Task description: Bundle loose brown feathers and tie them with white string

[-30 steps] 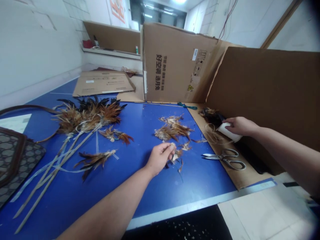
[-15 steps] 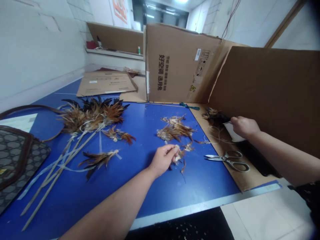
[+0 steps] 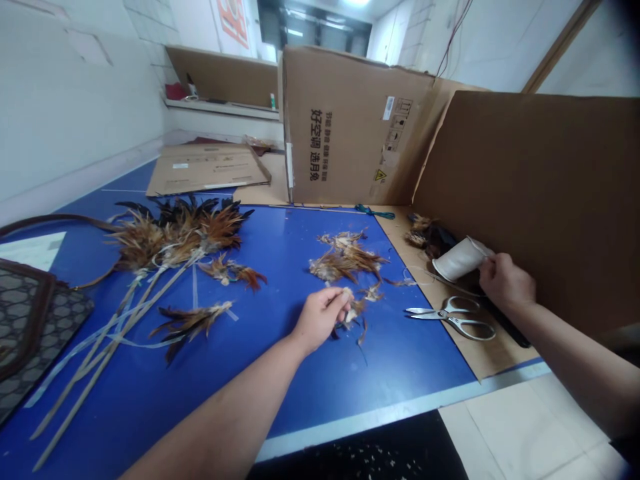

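My left hand (image 3: 320,320) is over the middle of the blue table, thumb and fingers pinched on the pale quill ends of a small feather bunch (image 3: 356,312). Brown feathers hang out below the fingertips. At the right, my right hand (image 3: 507,283) is closed at the near end of a white ribbon roll (image 3: 457,260), which lies tilted on its side; the fingertips hide exactly where they grip it. Scissors (image 3: 453,317) with blades parted lie between the hands. Beyond my left hand is a loose pile of brown feathers (image 3: 347,260).
Feathered sticks (image 3: 115,333) tied with pale ribbon lie at the left beside a patterned bag (image 3: 40,327). A dark feather bunch (image 3: 193,323) lies nearer. Cardboard panels (image 3: 355,127) stand along the back and right. Dark feathers (image 3: 425,233) lie behind the roll.
My right hand has moved nearer and slightly right, and the white roll now shows its full side. My left hand keeps its pinch on the feathers. The view has shifted slightly.
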Available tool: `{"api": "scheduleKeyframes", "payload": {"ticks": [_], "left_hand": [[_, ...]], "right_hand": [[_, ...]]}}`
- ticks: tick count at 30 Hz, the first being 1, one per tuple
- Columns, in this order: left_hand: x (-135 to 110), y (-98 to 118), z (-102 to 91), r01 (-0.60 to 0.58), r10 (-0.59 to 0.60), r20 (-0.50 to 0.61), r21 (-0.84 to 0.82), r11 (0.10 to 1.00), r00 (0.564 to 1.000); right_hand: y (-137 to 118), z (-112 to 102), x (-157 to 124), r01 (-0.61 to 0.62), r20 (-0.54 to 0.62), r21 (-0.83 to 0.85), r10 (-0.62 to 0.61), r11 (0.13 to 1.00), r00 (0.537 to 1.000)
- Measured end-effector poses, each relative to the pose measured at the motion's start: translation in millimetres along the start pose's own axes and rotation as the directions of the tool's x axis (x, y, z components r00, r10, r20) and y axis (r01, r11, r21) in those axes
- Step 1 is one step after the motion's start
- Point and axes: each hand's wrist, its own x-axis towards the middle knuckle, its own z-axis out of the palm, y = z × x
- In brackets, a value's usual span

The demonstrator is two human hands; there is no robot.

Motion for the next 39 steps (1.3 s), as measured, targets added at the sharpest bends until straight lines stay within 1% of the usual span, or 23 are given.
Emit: {"api": "scheduleKeyframes", "payload": {"ticks": [3, 7, 10, 14, 17, 19, 21, 24, 28, 31, 33, 35, 37, 39], "left_hand": [[0.7, 0.4, 0.3, 0.006, -0.006, 0.001, -0.003, 1.0, 1.0], [1.0, 2.8, 1.3, 0.007, -0.007, -0.011, -0.004, 1.0, 1.0], [0.5, 5.1, 1.8, -0.001, 0.001, -0.013, -0.019, 1.0, 1.0], [0.3, 6.1, 1.1, 0.006, -0.006, -0.024, -0.004, 1.0, 1.0], [0.7, 5.4, -0.3, 0.016, -0.016, -0.022, 0.007, 1.0, 1.0], [0.9, 4.8, -0.9, 0.015, -0.014, -0.011, 0.018, 1.0, 1.0], [0.7, 4.5, -0.9, 0.014, -0.014, 0.0, 0.022, 1.0, 1.0], [0.0, 4.9, 0.1, 0.019, -0.02, 0.018, 0.015, 1.0, 1.0], [-0.6, 6.0, 1.3, 0.02, -0.021, 0.033, 0.007, 1.0, 0.999], [0.0, 5.1, 1.0, 0.014, -0.014, 0.034, 0.006, 1.0, 0.999], [0.5, 3.2, 0.6, 0.008, -0.008, 0.025, 0.005, 1.0, 1.0], [1.0, 1.2, 0.2, 0.007, -0.007, 0.019, 0.002, 1.0, 1.0], [1.3, 0.2, -0.2, 0.002, -0.002, 0.004, -0.003, 1.0, 1.0], [1.9, 1.3, -1.1, -0.015, 0.015, -0.037, -0.009, 1.0, 0.999]], "right_hand": [[-5.3, -1.7, 1.3, 0.052, 0.04, 0.03, -0.053, 0.998, 0.998], [-18.7, -4.8, 19.2, 0.113, 0.123, 0.064, -0.12, 0.992, 0.985], [-30.8, -7.5, 41.5, 0.101, 0.171, 0.059, -0.11, 0.993, 0.979], [-45.6, -14.1, 79.5, 0.064, 0.223, 0.04, -0.071, 0.997, 0.972], [-51.9, -19.4, 104.5, 0.076, 0.269, 0.024, -0.079, 0.997, 0.96], [-52.4, -21.2, 113.5, 0.079, 0.291, 0.009, -0.078, 0.997, 0.954], [-49.9, -21.7, 114.4, 0.076, 0.293, -0.009, -0.07, 0.997, 0.954], [-41.4, -22.6, 103.7, 0.08, 0.278, -0.04, -0.066, 0.996, 0.958], [-22.4, -31.0, 84.1, 0.073, 0.247, -0.094, -0.048, 0.993, 0.968], [-5.2, -40.5, 75.8, 0.072, 0.228, -0.143, -0.038, 0.987, 0.973], [4.0, -44.0, 73.4, 0.103, 0.239, -0.167, -0.061, 0.98, 0.969], [9.1, -43.2, 72.2, 0.161, 0.265, -0.182, -0.11, 0.97, 0.958], [9.1, -38.3, 71.5, 0.223, 0.277, -0.19, -0.165, 0.956, 0.946], [4.4, -30.3, 70.4, 0.259, 0.255, -0.198, -0.206, 0.945, 0.945]]}}
